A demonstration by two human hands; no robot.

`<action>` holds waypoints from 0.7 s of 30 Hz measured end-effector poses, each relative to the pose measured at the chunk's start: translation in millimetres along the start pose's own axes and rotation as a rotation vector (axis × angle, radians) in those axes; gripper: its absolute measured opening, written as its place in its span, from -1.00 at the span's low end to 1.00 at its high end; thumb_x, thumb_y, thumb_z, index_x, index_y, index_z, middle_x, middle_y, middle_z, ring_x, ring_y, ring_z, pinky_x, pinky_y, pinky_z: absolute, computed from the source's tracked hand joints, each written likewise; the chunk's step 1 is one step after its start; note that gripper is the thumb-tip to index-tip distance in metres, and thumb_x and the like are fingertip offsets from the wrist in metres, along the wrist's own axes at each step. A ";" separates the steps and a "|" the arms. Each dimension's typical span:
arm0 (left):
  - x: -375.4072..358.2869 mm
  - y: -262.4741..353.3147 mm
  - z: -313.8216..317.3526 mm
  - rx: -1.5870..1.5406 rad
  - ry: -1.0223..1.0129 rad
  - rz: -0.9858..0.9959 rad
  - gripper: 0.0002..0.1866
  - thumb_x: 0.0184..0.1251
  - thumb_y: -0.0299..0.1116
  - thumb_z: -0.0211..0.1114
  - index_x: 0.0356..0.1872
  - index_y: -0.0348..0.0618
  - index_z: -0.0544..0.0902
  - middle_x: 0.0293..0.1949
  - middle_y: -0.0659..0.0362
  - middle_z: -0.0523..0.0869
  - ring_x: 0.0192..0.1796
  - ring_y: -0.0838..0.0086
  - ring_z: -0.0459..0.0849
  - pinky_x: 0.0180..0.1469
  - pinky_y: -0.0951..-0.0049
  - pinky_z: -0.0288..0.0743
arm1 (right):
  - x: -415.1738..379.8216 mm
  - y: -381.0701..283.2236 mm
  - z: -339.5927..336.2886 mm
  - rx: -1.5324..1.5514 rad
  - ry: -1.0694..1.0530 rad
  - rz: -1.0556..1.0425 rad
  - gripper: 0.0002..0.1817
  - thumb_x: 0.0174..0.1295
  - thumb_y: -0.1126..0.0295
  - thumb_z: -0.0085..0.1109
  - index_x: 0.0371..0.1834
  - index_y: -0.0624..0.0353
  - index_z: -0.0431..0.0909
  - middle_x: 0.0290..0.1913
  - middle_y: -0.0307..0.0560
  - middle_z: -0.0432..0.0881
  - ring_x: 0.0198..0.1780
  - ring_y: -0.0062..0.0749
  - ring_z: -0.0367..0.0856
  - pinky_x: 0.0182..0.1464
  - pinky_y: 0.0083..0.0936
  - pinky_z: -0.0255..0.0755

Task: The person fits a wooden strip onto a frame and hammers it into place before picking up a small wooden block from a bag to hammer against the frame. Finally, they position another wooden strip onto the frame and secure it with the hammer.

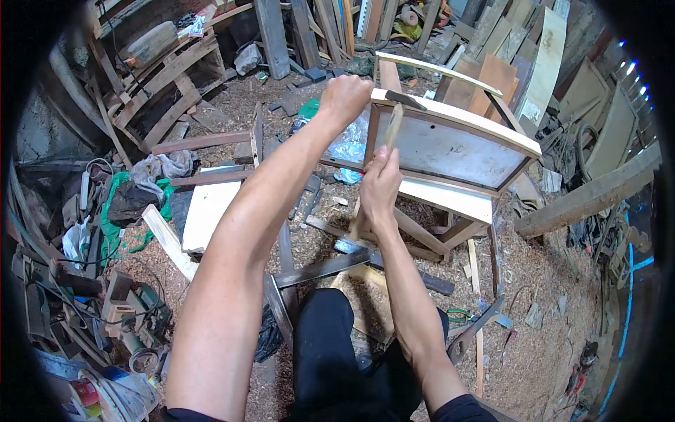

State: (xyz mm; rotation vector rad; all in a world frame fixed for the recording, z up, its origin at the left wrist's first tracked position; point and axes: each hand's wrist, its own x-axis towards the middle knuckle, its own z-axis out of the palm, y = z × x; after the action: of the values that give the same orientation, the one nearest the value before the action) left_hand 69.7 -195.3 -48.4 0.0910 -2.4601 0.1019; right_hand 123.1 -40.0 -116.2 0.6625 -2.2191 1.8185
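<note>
A wooden frame [492,130] with a pale, scuffed panel [457,156] set in it stands tilted in front of me. At its upper left corner my left hand [346,100] is closed, knuckles up; the far side of its fingers is hidden. My right hand [380,179] is wrapped round the wooden handle of a hammer [394,126]. The dark hammer head [408,102] lies against the frame's top rail, right of my left hand. Below the panel is a white board [453,199] on wooden legs.
Wood shavings cover the floor [541,323]. A handsaw [474,330] leans near my right knee. Left of my left forearm lies a white board [207,211] among wood pieces. A thick timber [590,197] slants at right. Planks [492,77] lean at the back.
</note>
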 end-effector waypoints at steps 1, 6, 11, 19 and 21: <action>0.7 0.1 -0.6 -0.006 -0.010 0.002 -0.89 0.15 -0.42 0.18 -0.49 -0.14 0.65 -0.49 -0.06 0.70 -0.37 0.10 0.74 -0.36 0.17 0.63 | 0.2 -2.6 -4.8 -0.003 0.000 -0.001 -0.66 0.50 0.21 -0.28 -0.30 0.26 0.30 -0.66 0.03 0.44 -0.62 -0.16 0.47 -0.54 -0.24 0.25; 0.9 1.2 0.6 0.009 0.007 -0.006 -0.91 0.12 -0.43 0.20 -0.50 -0.15 0.65 -0.49 -0.06 0.70 -0.37 0.10 0.74 -0.36 0.17 0.63 | -4.8 -6.9 -14.0 0.115 0.107 -0.017 -0.62 0.52 0.15 -0.29 -0.29 0.26 0.33 -0.63 -0.05 0.46 -0.61 -0.35 0.44 -0.55 -0.31 0.28; 1.0 2.5 -1.6 -0.012 0.012 -0.005 -0.91 0.12 -0.43 0.20 -0.50 -0.14 0.65 -0.48 -0.05 0.71 -0.37 0.11 0.75 -0.36 0.17 0.63 | -1.7 -25.0 -26.2 -0.122 -0.088 0.041 -0.62 0.51 0.12 -0.27 -0.28 0.23 0.33 -0.61 -0.02 0.48 -0.62 -0.33 0.44 -0.55 -0.30 0.29; -1.9 2.0 6.4 0.008 -0.005 -0.043 -0.86 0.10 -0.40 0.21 -0.53 -0.09 0.73 -0.44 -0.01 0.74 -0.34 0.16 0.76 -0.33 0.22 0.66 | 57.4 -88.5 -101.2 -0.524 -0.354 -0.153 -0.67 0.45 0.21 -0.17 -0.17 0.31 0.39 -0.49 0.34 0.55 -0.35 0.34 0.54 -0.31 0.06 0.32; 0.4 0.9 6.3 -0.004 0.033 -0.025 -0.86 0.09 -0.40 0.22 -0.53 -0.10 0.73 -0.45 -0.01 0.73 -0.35 0.15 0.76 -0.34 0.22 0.66 | 66.3 -106.3 -105.0 -0.589 -0.403 -0.119 -0.64 0.45 0.20 -0.17 -0.14 0.34 0.42 -0.44 0.42 0.56 -0.29 0.41 0.52 -0.25 0.11 0.31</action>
State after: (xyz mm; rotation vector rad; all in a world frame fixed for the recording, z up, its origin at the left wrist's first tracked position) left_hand 65.3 -195.1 -53.0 0.1175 -2.4256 0.0871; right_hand 99.8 31.9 28.8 1.0571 -2.7034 0.9438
